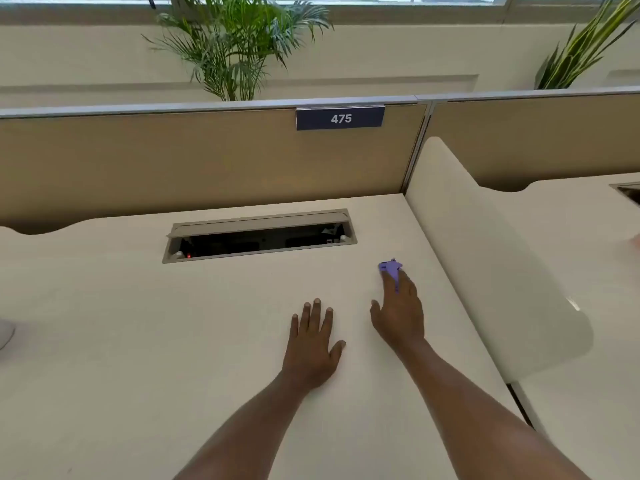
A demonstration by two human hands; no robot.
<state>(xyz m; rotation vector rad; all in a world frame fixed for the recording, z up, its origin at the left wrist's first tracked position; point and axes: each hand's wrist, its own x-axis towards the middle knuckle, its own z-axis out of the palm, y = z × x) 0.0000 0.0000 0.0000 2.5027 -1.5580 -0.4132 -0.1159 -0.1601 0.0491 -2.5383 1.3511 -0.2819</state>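
My left hand (313, 344) lies flat on the cream desk (138, 341), fingers straight and slightly spread, holding nothing. My right hand (400, 311) reaches forward on the desk to the right of it. A small purple folded-paper object (390, 269) sits at its fingertips, and part of it runs back between the fingers. The fingers cover the object's lower part, so its full shape is hidden.
An open cable tray slot (259, 235) is cut into the desk behind the hands. A tan partition (173, 161) with a "475" sign (340, 118) closes the back. A cream side divider (485, 265) stands on the right. Plants (235, 46) rise behind.
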